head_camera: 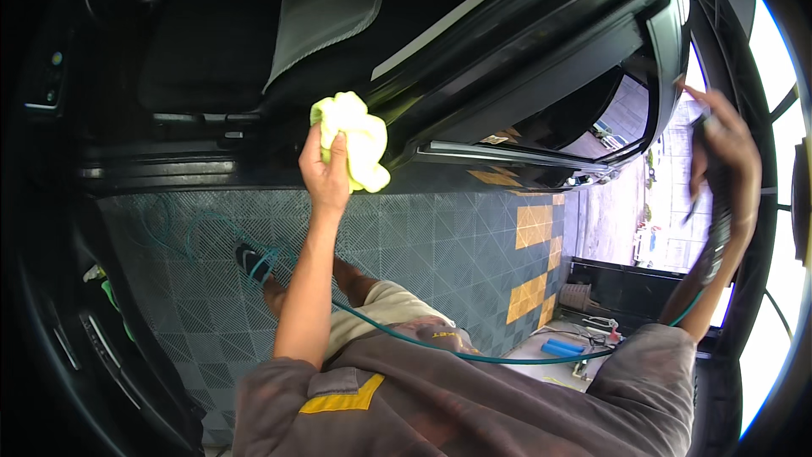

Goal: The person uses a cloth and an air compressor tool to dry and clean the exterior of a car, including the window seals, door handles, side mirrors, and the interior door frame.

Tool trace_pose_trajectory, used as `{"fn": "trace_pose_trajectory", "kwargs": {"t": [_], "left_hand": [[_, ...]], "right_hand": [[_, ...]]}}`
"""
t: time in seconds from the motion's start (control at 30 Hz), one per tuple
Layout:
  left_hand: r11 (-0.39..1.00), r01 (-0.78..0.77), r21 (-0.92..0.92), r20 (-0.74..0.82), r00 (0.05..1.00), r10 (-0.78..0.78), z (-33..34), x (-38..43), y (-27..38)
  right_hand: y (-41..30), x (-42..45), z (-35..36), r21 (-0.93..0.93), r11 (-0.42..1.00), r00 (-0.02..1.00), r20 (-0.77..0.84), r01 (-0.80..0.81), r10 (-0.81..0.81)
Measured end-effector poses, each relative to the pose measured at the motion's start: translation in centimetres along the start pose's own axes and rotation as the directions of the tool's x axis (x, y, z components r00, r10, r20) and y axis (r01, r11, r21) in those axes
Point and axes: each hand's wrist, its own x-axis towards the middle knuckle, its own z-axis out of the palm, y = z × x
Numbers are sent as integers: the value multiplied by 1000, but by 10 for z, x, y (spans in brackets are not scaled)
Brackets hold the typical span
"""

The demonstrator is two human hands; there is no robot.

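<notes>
My left hand point(325, 168) grips a bunched, pale yellow microfibre cloth point(356, 139), raised before the open door frame of a black car point(457, 95). The cloth overlaps the base of the pillar in view; whether it touches the car cannot be told. At far right my right hand point(731, 139), blurred, is lifted beside the car's roof edge, fingers curled round a black hand tool point(719, 203). A teal hose point(507, 360) runs from below that forearm across my torso. The tool's tip is unclear.
An open car door point(114, 355) stands at lower left, with cloths in its pocket. Hose coils lie on the grey tiled floor point(412, 241) around my sandalled foot point(250, 261). A white surface at lower right holds blue items point(562, 348). Inside are a seat point(333, 6) and sill point(158, 168).
</notes>
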Motion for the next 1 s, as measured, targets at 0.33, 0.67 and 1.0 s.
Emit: {"fn": "trace_pose_trajectory", "kwargs": {"t": [0.33, 0.67, 1.0], "left_hand": [[985, 168, -39, -234, 957, -172, 58, -24, -10], [732, -607, 308, 90, 785, 613, 208, 44, 127], [-24, -983, 183, 512, 74, 856, 281, 173, 242]], "right_hand": [[-24, 80, -49, 8, 968, 911, 338, 250, -238], [-13, 24, -21, 184, 982, 864, 487, 39, -125], [-6, -45, -63, 210, 976, 979, 184, 53, -93]]}}
